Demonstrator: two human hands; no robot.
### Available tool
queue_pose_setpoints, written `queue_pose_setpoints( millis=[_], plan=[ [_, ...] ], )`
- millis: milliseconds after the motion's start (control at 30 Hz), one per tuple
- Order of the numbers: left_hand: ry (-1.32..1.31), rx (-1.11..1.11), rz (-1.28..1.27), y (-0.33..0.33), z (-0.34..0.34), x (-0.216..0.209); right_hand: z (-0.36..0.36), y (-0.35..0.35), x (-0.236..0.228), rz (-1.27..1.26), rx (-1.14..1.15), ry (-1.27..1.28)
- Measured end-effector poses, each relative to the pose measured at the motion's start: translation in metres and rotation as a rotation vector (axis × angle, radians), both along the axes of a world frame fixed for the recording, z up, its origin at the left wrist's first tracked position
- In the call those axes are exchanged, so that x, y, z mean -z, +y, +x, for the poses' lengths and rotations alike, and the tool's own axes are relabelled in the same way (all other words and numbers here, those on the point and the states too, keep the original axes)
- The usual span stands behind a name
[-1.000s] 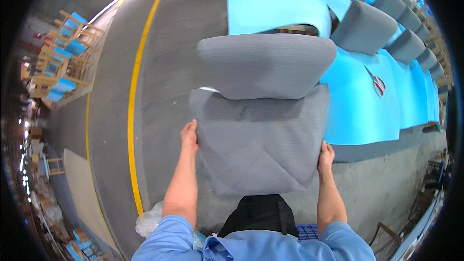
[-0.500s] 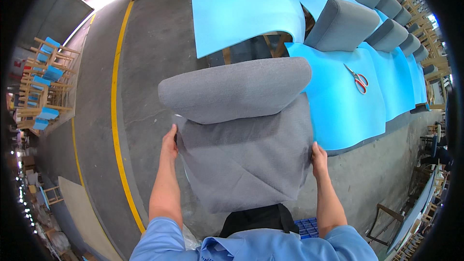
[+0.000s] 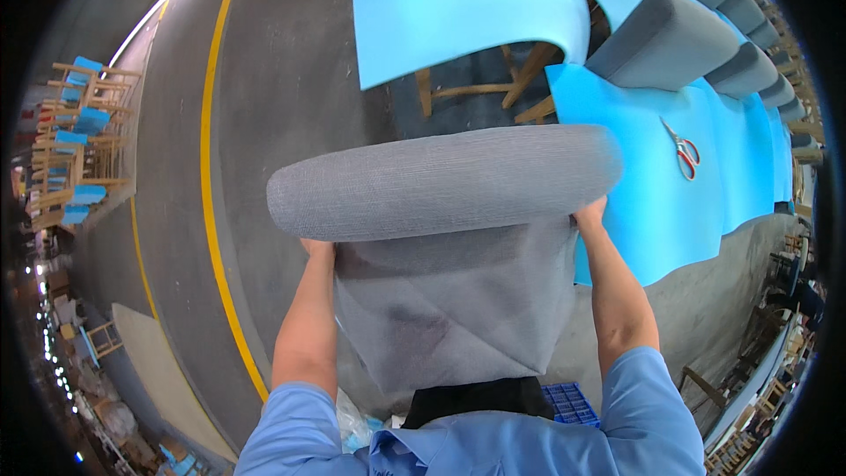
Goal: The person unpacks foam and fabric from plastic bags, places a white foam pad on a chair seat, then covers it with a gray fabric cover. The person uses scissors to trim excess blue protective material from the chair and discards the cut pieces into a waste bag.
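Note:
A grey upholstered chair back (image 3: 445,181) lies crosswise in front of me, its padded edge toward my head. Below it, a wrinkled grey fabric panel (image 3: 449,300) spreads down toward my waist. My left hand (image 3: 319,248) grips under the left end of the padding, its fingers mostly hidden behind it. At the right end, my right hand (image 3: 590,211) is closed where the padding meets the fabric; its fingertips are hidden too. Red-handled scissors (image 3: 685,155) rest on a light blue foam sheet (image 3: 652,238) to the right.
Another blue foam sheet (image 3: 467,18) drapes over wooden legs (image 3: 489,88) ahead. Grey chair backs (image 3: 665,40) stand in a row at the far right. Stacked wooden chairs (image 3: 84,141) are at the far left, beyond a yellow floor line (image 3: 209,167). A blue plastic crate (image 3: 571,404) sits near my right side.
Both hands have moved up from the fabric's side edges to the ends of the padding. The chair back now looks larger and tilted, showing more of its edge. My view has shifted slightly.

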State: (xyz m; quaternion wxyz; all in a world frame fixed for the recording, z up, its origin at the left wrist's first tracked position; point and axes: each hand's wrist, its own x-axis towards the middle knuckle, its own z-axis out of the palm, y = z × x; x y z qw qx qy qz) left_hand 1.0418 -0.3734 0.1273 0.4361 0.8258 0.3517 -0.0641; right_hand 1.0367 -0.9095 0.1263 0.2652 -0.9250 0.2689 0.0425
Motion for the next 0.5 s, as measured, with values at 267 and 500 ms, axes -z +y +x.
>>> queue_pose_setpoints(
  millis=[267,500],
  plan=[
    [-0.001,-0.141,-0.187,-0.031,0.019,0.038,-0.027,-0.027,0.088,-0.003,0.129,-0.314],
    [0.283,-0.347,-0.56,0.039,-0.051,-0.004,-0.038,0.018,-0.034,0.536,0.347,0.126]
  ],
)
